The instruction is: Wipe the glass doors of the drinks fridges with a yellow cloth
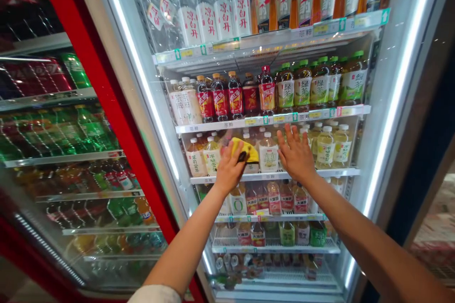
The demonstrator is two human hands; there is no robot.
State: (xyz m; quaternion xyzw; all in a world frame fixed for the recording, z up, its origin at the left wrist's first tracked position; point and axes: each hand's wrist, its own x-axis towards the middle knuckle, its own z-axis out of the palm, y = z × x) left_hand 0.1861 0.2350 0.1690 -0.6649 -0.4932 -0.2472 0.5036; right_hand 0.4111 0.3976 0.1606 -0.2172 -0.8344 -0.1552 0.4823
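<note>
The left hand (pixel 230 168) has its grip on a yellow cloth (pixel 251 151), the fingers partly bent and laid over it, so that the cloth is held between the hand and what lies on the far side. The grip of the right hand (pixel 296 154) is wide open and holds nothing: its fingers are spread and extended; whether the fingertips touch a surface cannot be told.

The cloth is bright yellow with dark patches and a dark lower edge; it is crumpled, and its free part shows to the right of the left fingers. It is in front of a row of white-capped drink bottles in the upright cooler, left of a white-labelled bottle (pixel 268 152) seen between the two hands.

The left forearm reaches far from the near left, a pale sleeve (pixel 154 295) at its near end. The right forearm comes in bare from the near right, slanting left. Both hands have their backs toward the viewer. A red-framed cooler (pixel 81 47) stands to the left.
</note>
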